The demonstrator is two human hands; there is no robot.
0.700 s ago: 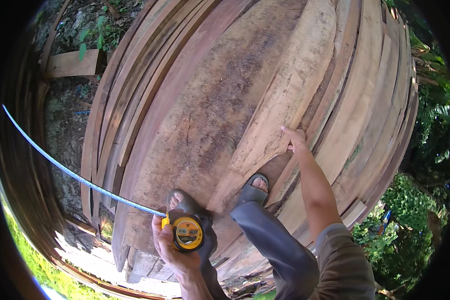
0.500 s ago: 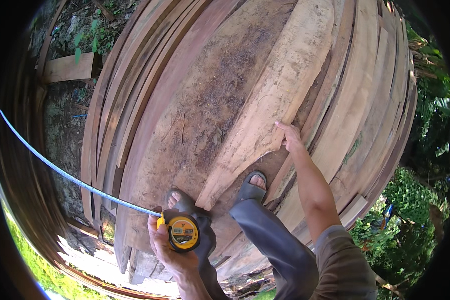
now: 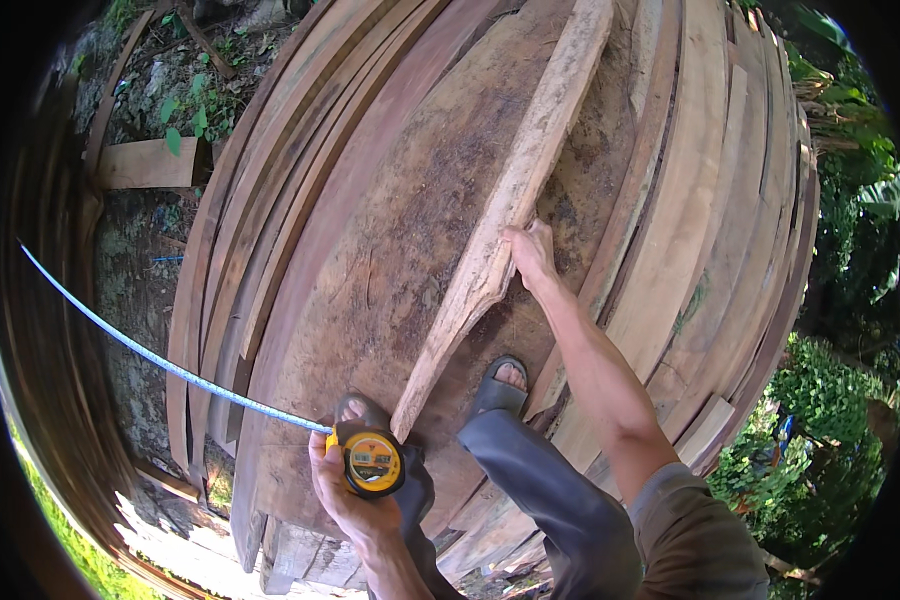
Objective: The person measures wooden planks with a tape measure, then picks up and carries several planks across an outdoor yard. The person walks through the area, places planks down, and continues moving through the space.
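Observation:
My left hand [image 3: 355,512] is wrapped round a yellow and black tape measure [image 3: 373,462], held low in front of my legs. From its case a long blue-white cord-like strip [image 3: 170,367] stretches away to the upper left. With my right hand [image 3: 532,255] I grip the right edge of a long, rough-edged plank [image 3: 490,232]. The plank is tilted up on its side, so its narrow face shows. Its near end rests close to my left foot. Beneath it lies a wide, dirt-covered board [image 3: 390,250].
Stacked boards [image 3: 685,210] run along the right, and narrow strips of wood [image 3: 260,190] along the left. I stand in sandals [image 3: 500,390] on the wide board. A short timber block [image 3: 150,163] lies at the upper left. Green plants [image 3: 820,430] grow beyond the right edge.
My right hand has taken hold of the plank's edge and tipped it up toward the left, uncovering more of the board below. My left hand still holds the tape measure, slightly farther right.

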